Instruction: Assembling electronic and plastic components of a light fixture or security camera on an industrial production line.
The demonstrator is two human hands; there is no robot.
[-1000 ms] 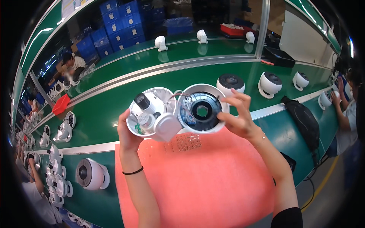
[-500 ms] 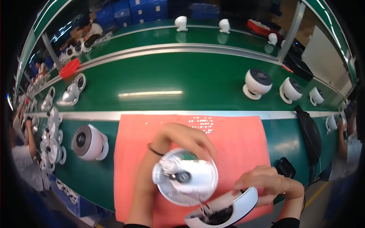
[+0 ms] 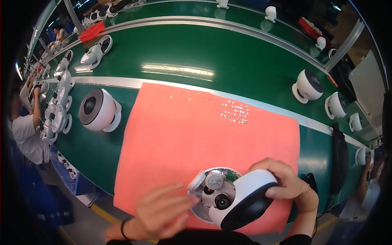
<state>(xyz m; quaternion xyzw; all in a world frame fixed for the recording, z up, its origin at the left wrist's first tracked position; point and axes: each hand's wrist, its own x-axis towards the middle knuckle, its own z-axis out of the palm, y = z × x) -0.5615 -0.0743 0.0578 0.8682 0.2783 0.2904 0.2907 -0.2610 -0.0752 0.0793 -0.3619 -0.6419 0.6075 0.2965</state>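
My right hand (image 3: 286, 177) is closed on the edge of a white half shell with a black front (image 3: 255, 200), fingers on top and thumb on the black face. The shell leans over the right side of an opened round white housing (image 3: 200, 214) on the pink mat. Inside the housing show a round silver motor-like part (image 3: 214, 180), a black ring-shaped part (image 3: 223, 201) and a bit of green circuit board (image 3: 232, 176). My left hand (image 3: 163, 210), blurred, is at the housing's left rim, fingers stretched out, nothing visible in them.
Several small screws (image 3: 234, 111) lie in rows on the pink mat (image 3: 171, 139). A finished-looking white-and-black round device (image 3: 100, 110) stands left of it. More devices (image 3: 308, 85) stand at the right on the green bench. Open units (image 3: 59, 110) line the left, beside a co-worker (image 3: 28, 130).
My left hand has come off the housing's top to its lower left. The right hand has turned the shell so its black front shows, over the housing. The view has shifted and tilted.
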